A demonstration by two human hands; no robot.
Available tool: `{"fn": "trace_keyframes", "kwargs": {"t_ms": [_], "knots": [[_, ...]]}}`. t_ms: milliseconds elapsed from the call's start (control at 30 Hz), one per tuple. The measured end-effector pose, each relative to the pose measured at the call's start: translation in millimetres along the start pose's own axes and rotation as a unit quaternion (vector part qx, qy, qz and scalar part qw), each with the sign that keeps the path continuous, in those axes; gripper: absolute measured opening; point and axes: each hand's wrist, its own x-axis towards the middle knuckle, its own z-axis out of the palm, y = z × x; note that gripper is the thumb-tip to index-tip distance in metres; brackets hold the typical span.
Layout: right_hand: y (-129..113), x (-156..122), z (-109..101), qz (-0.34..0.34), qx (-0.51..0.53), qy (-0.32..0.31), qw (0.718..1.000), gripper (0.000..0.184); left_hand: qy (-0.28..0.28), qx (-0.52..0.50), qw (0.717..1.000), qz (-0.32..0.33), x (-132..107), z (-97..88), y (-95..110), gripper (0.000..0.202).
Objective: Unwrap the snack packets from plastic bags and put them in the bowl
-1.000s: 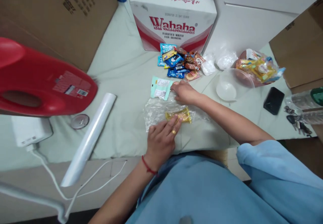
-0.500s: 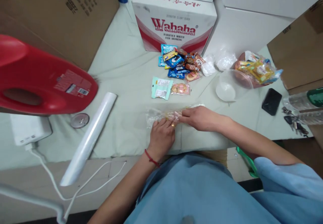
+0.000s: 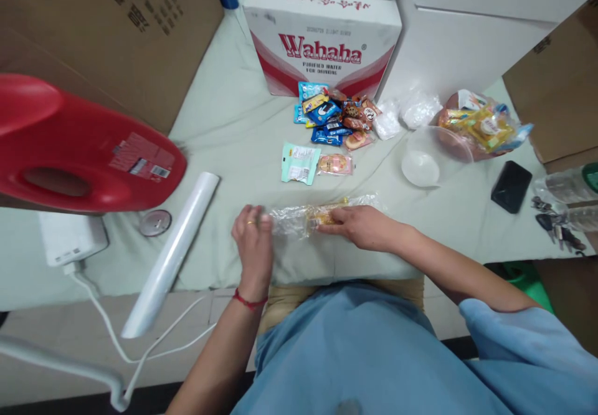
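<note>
A strip of clear plastic wrap (image 3: pixel 289 220) lies across the near part of the table, with a yellow snack packet (image 3: pixel 322 217) in it. My left hand (image 3: pixel 255 234) is closed at the wrap's left end, pinching its edge. On the packet, my right hand (image 3: pixel 367 225) presses down with its fingers, hiding part of it; the wrap's right end shows beyond that hand. Just behind lie a mint-green snack packet (image 3: pixel 299 163) and a pink biscuit packet (image 3: pixel 335 164). A roll of cling film (image 3: pixel 172 250) rests slanted to the left, overhanging the table edge.
Snack packets (image 3: pixel 327 116) are heaped before the Wahaha carton (image 3: pixel 327 47). A clear plastic tub (image 3: pixel 436 156), a black box (image 3: pixel 511 186) and keys (image 3: pixel 554 225) stand to the right. A red jug (image 3: pixel 93 147) and white power bank (image 3: pixel 75 237) are at left.
My left hand has moved left from the middle of the wrap to its left end. My right hand has stayed at the packet, and more of the yellow packet shows.
</note>
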Motion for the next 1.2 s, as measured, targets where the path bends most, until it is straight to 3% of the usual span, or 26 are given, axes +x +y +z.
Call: {"fn": "trace_keyframes", "kwargs": {"t_ms": [100,233,367,433,533,600,667,733,833,967,1067,1200], "knots": [[-0.9,2.2,-3.5,0.008,-0.014,-0.015,1.0,0.048,-0.017,0.001,1.0,-0.026,-1.8,3.0,22.8,0.034],[-1.0,4.9,-1.5,0.005,-0.002,-0.026,1.0,0.047,-0.071,-0.118,0.989,-0.046,-12.2,5.4,64.0,0.019],[-0.7,3.9,5.8,0.003,0.077,0.024,0.997,0.036,-0.13,-0.129,0.979,0.089,-21.2,22.1,93.6,0.006],[2.5,-3.0,7.1,-0.021,0.135,0.063,0.989,0.033,-0.156,-0.09,0.968,0.174,-26.0,32.9,97.5,0.013],[13.1,-21.5,7.4,-0.061,0.201,0.097,0.973,0.035,-0.149,0.009,0.954,0.261,-36.6,44.7,90.9,0.024],[22.4,-34.2,10.8,0.022,0.18,0.177,0.967,0.038,-0.136,0.056,0.945,0.292,-44.4,48.9,83.0,0.032],[31.1,-43.4,18.9,0.172,0.112,0.272,0.94,0.037,-0.119,0.068,0.942,0.305,-50.3,51.2,76.4,0.043],[37.5,-48.8,29.1,0.26,0.056,0.304,0.915,0.039,-0.106,0.068,0.944,0.304,-52.8,52.5,73.0,0.056],[41.1,-53.3,36.0,0.25,0.069,0.29,0.921,0.02,-0.12,0.102,0.94,0.303,-51.1,53.0,74.1,0.063],[32.2,-46.3,13.6,0.265,0.18,0.275,0.906,0.013,-0.143,0.171,0.923,0.315,-47.7,52.2,80.0,0.054],[14.2,-16.6,-11.3,0.286,0.19,0.233,0.91,0.013,-0.141,0.183,0.916,0.328,-47.0,53.7,81.7,0.045],[-13.4,44.0,-25.3,0.296,0.08,0.125,0.944,0.009,-0.129,0.18,0.909,0.354,-45.8,54.8,80.6,0.029]]}}
